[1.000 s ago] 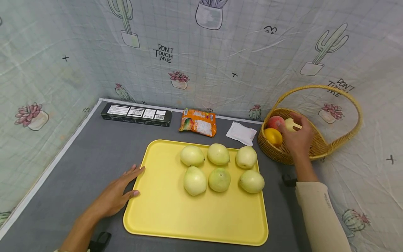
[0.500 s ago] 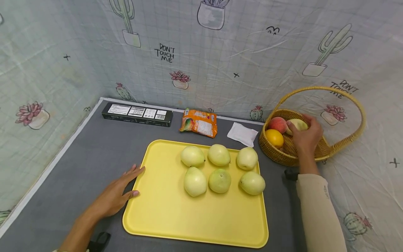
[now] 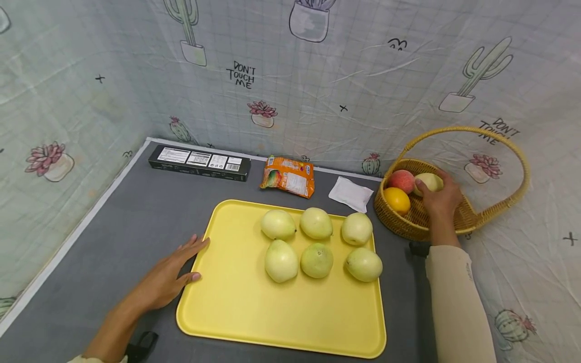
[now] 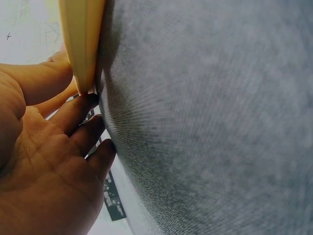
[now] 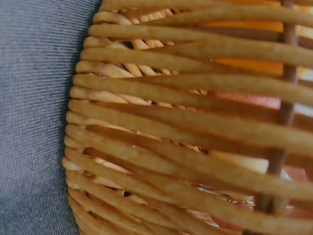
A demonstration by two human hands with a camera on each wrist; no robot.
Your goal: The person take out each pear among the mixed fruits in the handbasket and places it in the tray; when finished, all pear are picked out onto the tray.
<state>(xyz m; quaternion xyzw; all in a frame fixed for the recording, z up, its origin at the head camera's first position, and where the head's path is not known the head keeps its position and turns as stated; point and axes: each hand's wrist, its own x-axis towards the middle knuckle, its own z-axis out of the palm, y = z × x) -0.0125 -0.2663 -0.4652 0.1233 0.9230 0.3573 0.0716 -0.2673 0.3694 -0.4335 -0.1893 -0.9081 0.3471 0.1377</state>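
Observation:
In the head view, my right hand [image 3: 441, 197] reaches into a wicker basket [image 3: 404, 229] and grips a pale green pear [image 3: 428, 183], thumb on the near left side, fingers over the right. Beside that pear lie a red peach [image 3: 401, 181] and a yellow lemon-like fruit [image 3: 397, 201]. My left hand [image 3: 163, 280] rests at the left edge of a yellow tray [image 3: 236, 307], its fingers extended and its thumb over the rim. Several pale green pears [image 3: 281, 261] lie on the tray in two rows. The right wrist view is filled by the basket's weave [image 5: 186, 112], which hides the hand.
Along the back edge of the grey table [image 3: 136, 222] are a black box [image 3: 198, 163], an orange snack bag [image 3: 288, 176] and a white packet [image 3: 350, 193]. The basket's tall handle [image 3: 522, 166] arches on the right. Patterned cloth walls stand behind and beside.
My right hand has moved slightly right within the basket and closed round the pale green pear. My left hand stays at the tray's edge. The head view has shifted slightly.

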